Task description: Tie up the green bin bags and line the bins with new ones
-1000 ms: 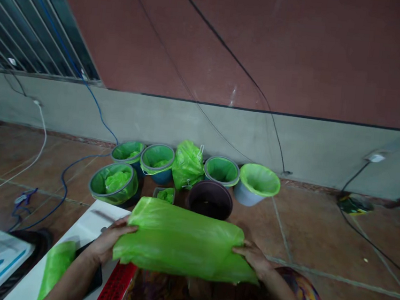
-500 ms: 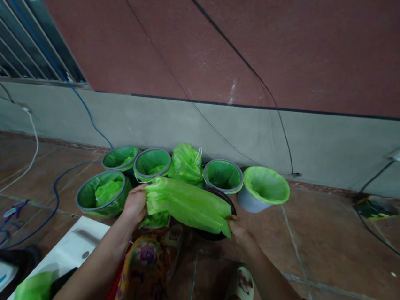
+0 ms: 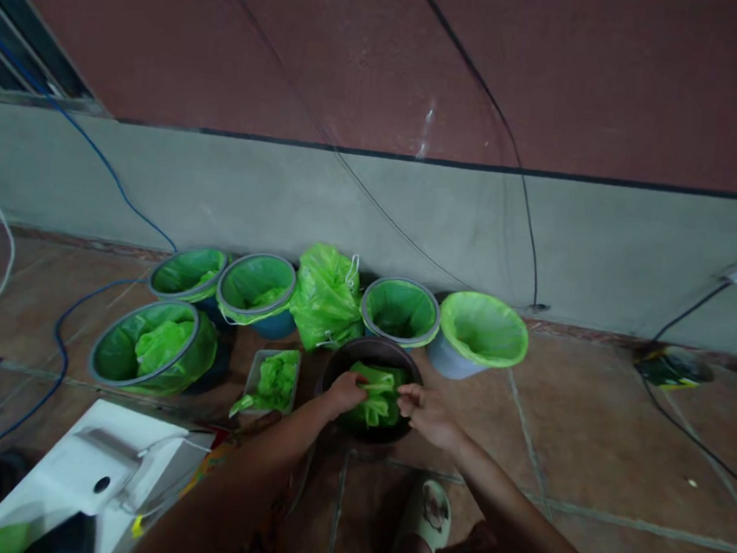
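A thin green plastic bag (image 3: 374,407) hangs bunched inside the mouth of a dark round bin (image 3: 371,347). My left hand (image 3: 345,392) is closed on the bag's left edge. On the opposite side, my right hand (image 3: 430,413) has its fingers pinched together at the bag's right edge, over the bin's rim. Just left of the bin, a small tray (image 3: 295,380) holds crumpled green bags (image 3: 277,379). A full, tied green bag (image 3: 328,294) stands behind, close to the wall.
Lined bins stand along the wall: a grey-rimmed one (image 3: 397,340), a pale one (image 3: 455,363) and several at left, including a wide bin (image 3: 136,386). A white sewing machine (image 3: 81,457) is at lower left. A blue cable (image 3: 63,338) crosses the tiled floor.
The green bag, stretched between my hands above the bins before, is now gathered down inside the dark bin. Both hands have come closer together. The view has shifted slightly.
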`<state>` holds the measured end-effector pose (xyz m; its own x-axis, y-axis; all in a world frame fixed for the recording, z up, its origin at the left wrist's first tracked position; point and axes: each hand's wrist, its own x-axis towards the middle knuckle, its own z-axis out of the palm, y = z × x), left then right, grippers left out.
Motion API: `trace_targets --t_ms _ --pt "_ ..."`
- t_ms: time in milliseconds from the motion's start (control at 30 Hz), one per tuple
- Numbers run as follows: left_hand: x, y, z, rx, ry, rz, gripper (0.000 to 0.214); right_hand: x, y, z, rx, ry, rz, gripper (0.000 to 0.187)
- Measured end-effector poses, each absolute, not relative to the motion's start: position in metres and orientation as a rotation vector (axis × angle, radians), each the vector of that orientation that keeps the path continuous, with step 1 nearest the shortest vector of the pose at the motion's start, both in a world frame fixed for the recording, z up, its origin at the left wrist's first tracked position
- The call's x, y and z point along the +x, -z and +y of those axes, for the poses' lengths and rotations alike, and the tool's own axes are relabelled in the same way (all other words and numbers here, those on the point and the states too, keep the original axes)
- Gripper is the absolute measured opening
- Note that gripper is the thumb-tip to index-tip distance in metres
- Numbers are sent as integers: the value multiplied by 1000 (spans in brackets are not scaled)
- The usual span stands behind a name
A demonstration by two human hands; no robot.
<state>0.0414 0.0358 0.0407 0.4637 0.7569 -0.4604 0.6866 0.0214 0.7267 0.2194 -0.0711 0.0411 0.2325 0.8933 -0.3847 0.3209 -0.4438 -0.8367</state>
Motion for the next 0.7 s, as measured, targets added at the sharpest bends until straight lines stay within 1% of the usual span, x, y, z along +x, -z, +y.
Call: trace_targets --t_ms 67,167,233,333,433,533,633,700 --pt "43 -33 34 1606 -79 1239 45 209 -35 -67 -1929 -1183 -1071 35" --pt "43 -25 32 1393 -156 1089 51 197 -24 -57 -1887 -1150 -1099 40" --pt "44 -23 34 1262 -215 1000 53 193 -19 -50 -1798 -1221 -1133 35" --pt "45 -24 39 1214 -222 943 53 194 -16 -42 -1729 -1349 -1119 21" --pt "45 -34 47 1444 -163 945 41 207 -21 -40 -1784 -1436 -1045 13" --pt "42 -47 58 1874 -61 1087 28 234 -34 -45 -1907 -1407 -1039 17" --pt "32 -58 69 2144 28 1275 27 272 -54 -62 -2015 -1361 -1350 19" --pt "25 -63 76 2262 68 1353 27 298 -67 -77 -2104 -1474 -1549 19"
